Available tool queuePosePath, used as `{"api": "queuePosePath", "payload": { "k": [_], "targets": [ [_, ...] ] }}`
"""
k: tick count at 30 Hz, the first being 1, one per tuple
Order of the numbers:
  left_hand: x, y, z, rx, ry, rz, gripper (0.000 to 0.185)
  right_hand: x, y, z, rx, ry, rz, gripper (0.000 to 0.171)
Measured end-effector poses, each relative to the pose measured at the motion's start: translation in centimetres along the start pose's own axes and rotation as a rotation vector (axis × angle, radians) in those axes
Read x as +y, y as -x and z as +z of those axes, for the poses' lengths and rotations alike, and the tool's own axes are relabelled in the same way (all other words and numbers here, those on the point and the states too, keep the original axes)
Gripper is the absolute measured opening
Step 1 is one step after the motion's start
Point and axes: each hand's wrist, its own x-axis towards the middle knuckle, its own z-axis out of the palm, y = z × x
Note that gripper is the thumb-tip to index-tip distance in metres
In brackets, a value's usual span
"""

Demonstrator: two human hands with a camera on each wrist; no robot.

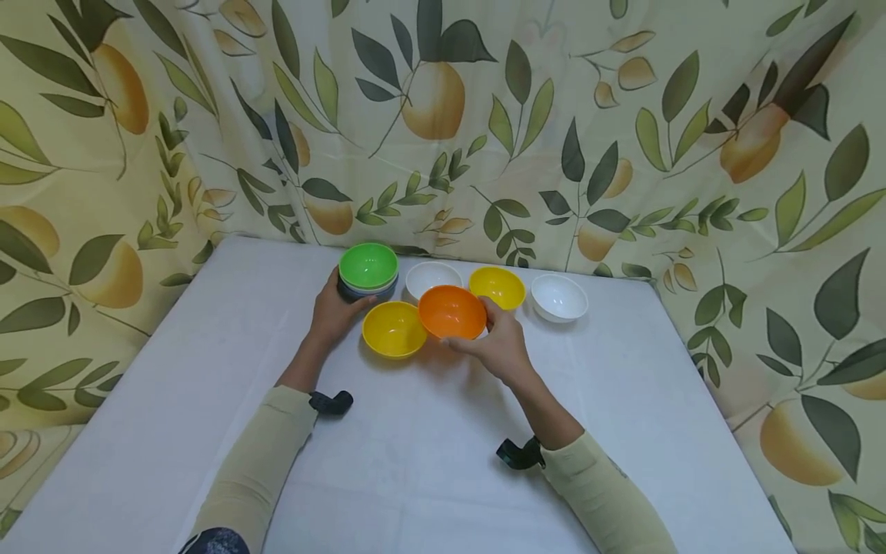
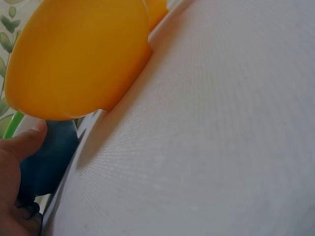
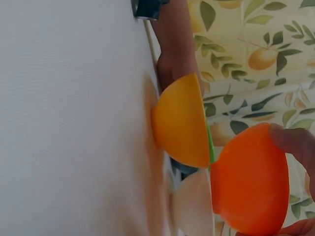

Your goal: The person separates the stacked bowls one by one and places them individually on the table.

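Observation:
My left hand (image 1: 334, 314) holds the side of a small stack at the table's back left: a green bowl (image 1: 369, 265) on top, a white rim under it, and a dark blue bowl (image 2: 55, 160) lowest. In the left wrist view the thumb lies against the blue bowl. My right hand (image 1: 500, 342) grips an orange bowl (image 3: 253, 179) by its side, thumb near the front rim. The right wrist view shows that bowl raised off the table, its base towards a white bowl (image 3: 193, 204). Just left of it sits a yellow bowl (image 1: 394, 329), upright on the cloth.
Along the back stand a white bowl (image 1: 424, 275), a second yellow bowl (image 1: 500, 286) and another white bowl (image 1: 559, 298) at the right. A white cloth (image 1: 415, 462) covers the table. Behind hangs a fruit-patterned curtain (image 1: 512, 177).

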Motion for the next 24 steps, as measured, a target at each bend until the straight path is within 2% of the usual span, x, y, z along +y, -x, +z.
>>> {"api": "queuePosePath", "payload": {
  "k": [9,14,24],
  "targets": [
    [-0.1,0.2,0.3,0.004,0.018,0.018,0.108,1.3,0.8,-0.7,0.015,0.023,0.031,0.096],
    [-0.2,0.2,0.2,-0.002,0.019,0.02,0.108,2.0,1.2,-0.8,0.016,0.031,0.042,0.09],
    [0.0,0.1,0.3,0.003,0.015,0.014,0.108,3.9,0.8,-0.4,0.025,0.043,0.074,0.09]
  ]
}}
